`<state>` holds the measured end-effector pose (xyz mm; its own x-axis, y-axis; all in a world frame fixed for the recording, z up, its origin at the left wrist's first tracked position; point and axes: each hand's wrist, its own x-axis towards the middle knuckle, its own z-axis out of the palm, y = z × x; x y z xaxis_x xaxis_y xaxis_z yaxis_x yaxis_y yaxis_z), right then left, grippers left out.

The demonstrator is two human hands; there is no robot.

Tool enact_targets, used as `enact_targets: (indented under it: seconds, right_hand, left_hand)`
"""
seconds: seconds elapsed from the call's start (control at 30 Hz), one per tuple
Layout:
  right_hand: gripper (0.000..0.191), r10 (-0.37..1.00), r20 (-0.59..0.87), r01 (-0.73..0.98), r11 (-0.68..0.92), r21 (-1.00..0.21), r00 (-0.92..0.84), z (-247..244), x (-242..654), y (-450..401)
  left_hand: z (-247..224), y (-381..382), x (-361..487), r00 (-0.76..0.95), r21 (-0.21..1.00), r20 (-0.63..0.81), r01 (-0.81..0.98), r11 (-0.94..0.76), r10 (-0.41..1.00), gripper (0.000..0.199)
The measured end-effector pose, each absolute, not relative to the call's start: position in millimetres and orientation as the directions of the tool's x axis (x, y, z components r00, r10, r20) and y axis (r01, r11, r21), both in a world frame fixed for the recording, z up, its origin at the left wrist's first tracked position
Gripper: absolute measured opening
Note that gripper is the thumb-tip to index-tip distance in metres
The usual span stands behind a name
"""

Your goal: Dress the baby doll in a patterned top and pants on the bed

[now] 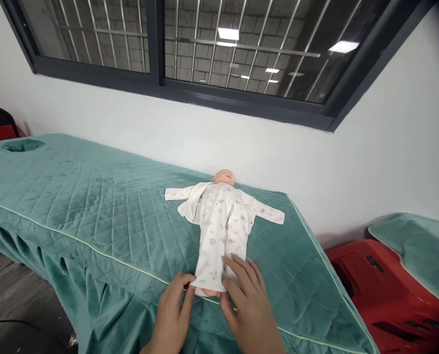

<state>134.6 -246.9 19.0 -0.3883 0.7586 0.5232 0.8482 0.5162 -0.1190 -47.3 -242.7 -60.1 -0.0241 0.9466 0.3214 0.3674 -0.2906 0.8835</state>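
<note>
A baby doll [224,177] lies on its back on the green quilted bed, its head toward the wall. White printed baby clothes cover it: a long-sleeved top [269,212] with both sleeves spread out, and trousers [214,241] laid along the body and legs. My left hand [173,307] pinches the left corner of the trouser leg's hem between thumb and fingers. At the same hem's right corner, my right hand [247,300] closes thumb and index finger on the cloth, with its other fingers resting over the other leg. Part of a doll's foot [211,293] shows under the hem.
The padded bed [112,211] has a face hole [23,145] at its far left and a pleated skirt in front. A white wall and a barred window [241,49] stand behind. Red plastic chairs [385,290] stand at the right, one with green cloth [419,250] over it.
</note>
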Motion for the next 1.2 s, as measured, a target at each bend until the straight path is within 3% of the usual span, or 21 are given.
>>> enact_targets:
  seconds: [0.2, 0.37, 0.5, 0.77, 0.97, 1.2]
  right_hand:
    - [0.022, 0.818, 0.456, 0.844, 0.487, -0.223, -0.351, 3.8, 131.0, -248.5]
    - [0.035, 0.858, 0.437, 0.781, 0.461, -0.422, -0.270, 0.9, 135.9, -257.0]
    - [0.041, 0.892, 0.439, 0.757, 0.359, -0.545, -0.107, -11.8, 148.6, -264.7]
    - [0.051, 0.924, 0.376, 0.742, 0.204, -0.638, 0.068, -48.4, 162.7, -268.6]
    - [0.029, 0.926, 0.297, 0.624, 0.091, -0.776, 0.234, -45.5, 158.4, -258.2]
    - [0.019, 0.948, 0.250, 0.631, 0.072, -0.772, 0.197, -44.2, 157.8, -251.6]
  left_hand:
    - [-66.0, -248.9, -40.7, -0.050, 0.768, 0.467, 0.518, -0.377, 0.883, 0.026]
    - [-48.8, -252.5, -32.4, 0.147, 0.567, 0.602, 0.614, -0.549, 0.785, 0.044]
    - [-43.6, -248.4, -26.6, 0.226, 0.491, 0.606, 0.648, -0.582, 0.763, 0.038]
    - [-50.8, -239.2, -35.9, 0.164, 0.565, 0.594, 0.612, -0.553, 0.788, 0.022]
    - [-53.8, -237.6, -41.0, 0.089, 0.686, 0.548, 0.521, -0.507, 0.832, 0.018]
    - [-64.1, -231.6, -45.5, 0.032, 0.816, 0.457, 0.383, -0.433, 0.889, 0.016]
